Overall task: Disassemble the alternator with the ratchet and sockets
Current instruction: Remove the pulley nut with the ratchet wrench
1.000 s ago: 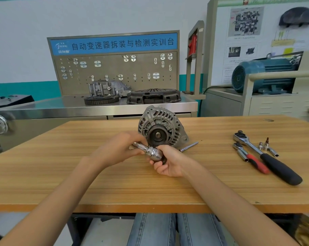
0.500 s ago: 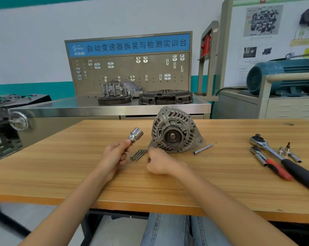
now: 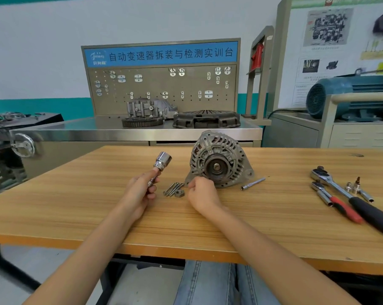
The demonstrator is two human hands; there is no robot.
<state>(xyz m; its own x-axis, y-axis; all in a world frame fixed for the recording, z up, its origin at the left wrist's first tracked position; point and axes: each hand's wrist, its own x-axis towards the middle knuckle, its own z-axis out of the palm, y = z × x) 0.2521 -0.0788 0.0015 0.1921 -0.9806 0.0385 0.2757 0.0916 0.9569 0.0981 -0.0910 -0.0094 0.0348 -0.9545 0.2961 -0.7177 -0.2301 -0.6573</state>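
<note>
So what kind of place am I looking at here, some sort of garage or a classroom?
Most likely an automotive training workshop rather than a working garage. A pegboard stand with a blue Chinese banner sits behind loose drivetrain parts, instructional posters hang on the right, and an alternator stands on a wooden bench.

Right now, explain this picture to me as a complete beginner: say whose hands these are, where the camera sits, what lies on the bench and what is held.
There is one view, from a camera worn on a person's head, looking down at their own bare arms. No robot is involved.

The left hand grips a chrome tool with a big socket on its end, lifted off the wooden bench. The right hand is curled beside the alternator, the round grey ribbed part being taken apart; whether it holds anything I cannot tell.

Between the hands lie loose bolts and a nut. Right of the alternator lies a thin extension bar. Farther right are two ratchets and small sockets.
</note>
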